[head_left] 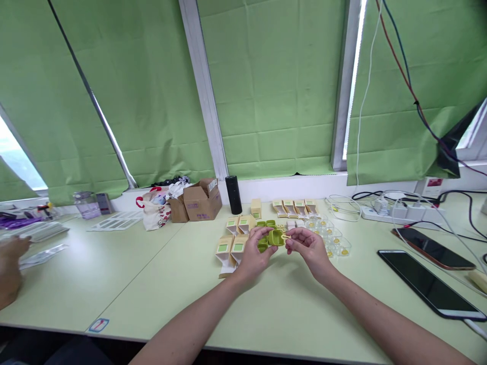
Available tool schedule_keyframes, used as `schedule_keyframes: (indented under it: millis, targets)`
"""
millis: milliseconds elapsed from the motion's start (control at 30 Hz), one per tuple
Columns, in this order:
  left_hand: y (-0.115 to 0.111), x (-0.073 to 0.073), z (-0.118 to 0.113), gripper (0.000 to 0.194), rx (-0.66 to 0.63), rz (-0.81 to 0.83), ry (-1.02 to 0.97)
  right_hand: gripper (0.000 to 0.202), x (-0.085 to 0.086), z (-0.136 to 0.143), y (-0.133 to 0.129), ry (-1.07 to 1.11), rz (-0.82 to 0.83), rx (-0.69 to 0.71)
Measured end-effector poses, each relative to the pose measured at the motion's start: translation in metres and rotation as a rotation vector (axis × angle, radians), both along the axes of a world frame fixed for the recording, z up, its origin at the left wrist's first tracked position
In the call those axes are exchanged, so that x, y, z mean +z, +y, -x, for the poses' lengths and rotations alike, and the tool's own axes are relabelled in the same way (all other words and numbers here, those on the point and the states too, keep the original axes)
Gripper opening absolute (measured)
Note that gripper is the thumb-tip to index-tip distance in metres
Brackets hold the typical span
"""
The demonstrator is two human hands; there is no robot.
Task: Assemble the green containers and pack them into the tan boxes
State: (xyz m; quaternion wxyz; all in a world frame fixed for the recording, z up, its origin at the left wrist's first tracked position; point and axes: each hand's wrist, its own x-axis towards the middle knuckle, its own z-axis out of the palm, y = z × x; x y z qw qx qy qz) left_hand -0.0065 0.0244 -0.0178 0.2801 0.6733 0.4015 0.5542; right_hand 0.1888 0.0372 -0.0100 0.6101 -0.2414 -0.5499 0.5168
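Note:
My left hand (254, 254) holds a small olive-green plastic case (276, 238) between thumb and fingers, its hollow side facing me. At the case's right side my right hand (311, 252) pinches a pale yellow loop (285, 236). Whether the loop is fastened to the case I cannot tell. More green cases (265, 223) lie just behind my left hand, partly hidden by it. To the left are several open tan cartons (224, 248) with green squares. Clear plastic domes (335, 238) with yellow pieces inside sit beyond my right hand.
More open cartons (294, 208) and one closed carton (256, 208) stand at the back, near a black cylinder (233, 194) and a cardboard box (203, 200). Two phones (429, 281), cables and a power strip (403, 215) occupy the right. Another person's hand (10, 268) is far left.

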Motion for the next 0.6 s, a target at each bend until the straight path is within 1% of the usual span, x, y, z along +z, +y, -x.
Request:
schedule_keyframes:
  millis: [100, 167, 267, 333, 467, 533, 600]
  targets:
    - [-0.003, 0.002, -0.001, 0.043, -0.008, 0.004, 0.004, 0.037, -0.004, 0.002, 0.0, -0.06, -0.066, -0.071]
    - [-0.006, 0.004, -0.002, 0.043, -0.014, 0.007, 0.006, 0.031, -0.008, 0.003, -0.001, -0.141, -0.15, -0.149]
    - [-0.008, 0.006, -0.003, 0.043, -0.021, -0.003, 0.015, 0.017, -0.011, 0.003, -0.004, -0.31, -0.345, -0.291]
    - [-0.01, 0.008, -0.003, 0.043, -0.028, -0.017, 0.029, 0.012, -0.012, 0.002, -0.006, -0.407, -0.497, -0.369]
    - [-0.012, 0.01, -0.004, 0.042, -0.036, -0.04, 0.055, 0.017, -0.012, 0.0, -0.007, -0.568, -0.757, -0.466]
    - [-0.013, 0.011, -0.005, 0.043, -0.038, -0.045, 0.066, 0.018, -0.012, -0.001, -0.005, -0.648, -0.839, -0.538]
    - [-0.014, 0.011, -0.005, 0.044, -0.041, -0.053, 0.077, 0.018, -0.012, -0.002, -0.004, -0.703, -0.884, -0.612]
